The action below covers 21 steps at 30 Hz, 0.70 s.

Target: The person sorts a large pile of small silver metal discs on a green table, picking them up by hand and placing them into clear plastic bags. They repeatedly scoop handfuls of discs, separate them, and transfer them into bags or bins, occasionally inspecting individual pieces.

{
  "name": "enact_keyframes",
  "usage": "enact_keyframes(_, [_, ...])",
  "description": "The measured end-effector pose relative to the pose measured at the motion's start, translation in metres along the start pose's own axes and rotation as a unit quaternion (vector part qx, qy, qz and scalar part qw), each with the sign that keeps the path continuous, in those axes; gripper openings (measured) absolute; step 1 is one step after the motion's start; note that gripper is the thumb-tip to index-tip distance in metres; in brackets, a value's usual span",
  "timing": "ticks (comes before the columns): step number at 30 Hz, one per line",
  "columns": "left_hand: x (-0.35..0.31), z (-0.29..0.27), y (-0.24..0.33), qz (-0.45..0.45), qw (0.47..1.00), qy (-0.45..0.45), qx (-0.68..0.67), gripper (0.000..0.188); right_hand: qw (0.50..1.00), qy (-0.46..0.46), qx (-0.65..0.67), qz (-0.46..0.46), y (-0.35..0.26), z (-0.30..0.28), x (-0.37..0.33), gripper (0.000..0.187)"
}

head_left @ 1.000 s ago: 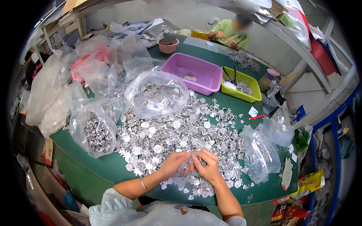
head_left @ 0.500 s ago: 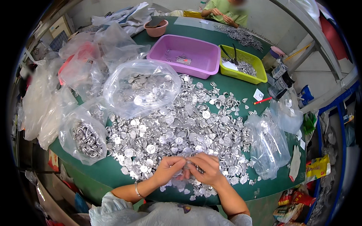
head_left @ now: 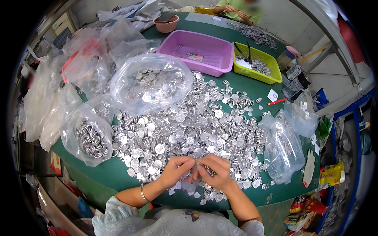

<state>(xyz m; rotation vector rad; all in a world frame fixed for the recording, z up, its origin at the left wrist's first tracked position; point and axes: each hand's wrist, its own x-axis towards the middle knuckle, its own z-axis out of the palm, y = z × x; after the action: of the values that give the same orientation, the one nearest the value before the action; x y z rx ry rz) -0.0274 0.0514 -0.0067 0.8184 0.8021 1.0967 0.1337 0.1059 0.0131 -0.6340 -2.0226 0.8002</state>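
My left hand (head_left: 176,171) and my right hand (head_left: 217,171) meet at the near edge of a wide pile of silver metal pieces (head_left: 189,129). Thumbs and fingers of both are pinched together around a small silvery piece (head_left: 196,164), whose exact shape is too small to make out. More silver pieces show within the curled fingers of my right hand. The pile mixes round coin-like discs, flower-edged discs and curved bits, and some lie beneath my wrists. A bracelet circles my left wrist.
Clear plastic bags of metal parts stand left (head_left: 92,137), behind the pile (head_left: 151,84) and right (head_left: 283,147). Farther back sit a purple basin (head_left: 212,70), a yellow-green basket (head_left: 258,76) with black-handled pliers (head_left: 246,55), and a pink bowl (head_left: 167,26). Another person (head_left: 240,11) works across the green table.
The view has shifted slightly, so the table's contents sit a little higher and farther right. Both hands stay pinched together in nearly the same place, with small finger movements.
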Motion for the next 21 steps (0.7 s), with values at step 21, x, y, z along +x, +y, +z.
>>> enact_keyframes(21, [0.000, 0.007, 0.001, -0.015, 0.999, 0.025, -0.037, 0.017, 0.910, 0.113, 0.249, 0.311, -0.006, 0.014, -0.007, 0.008])
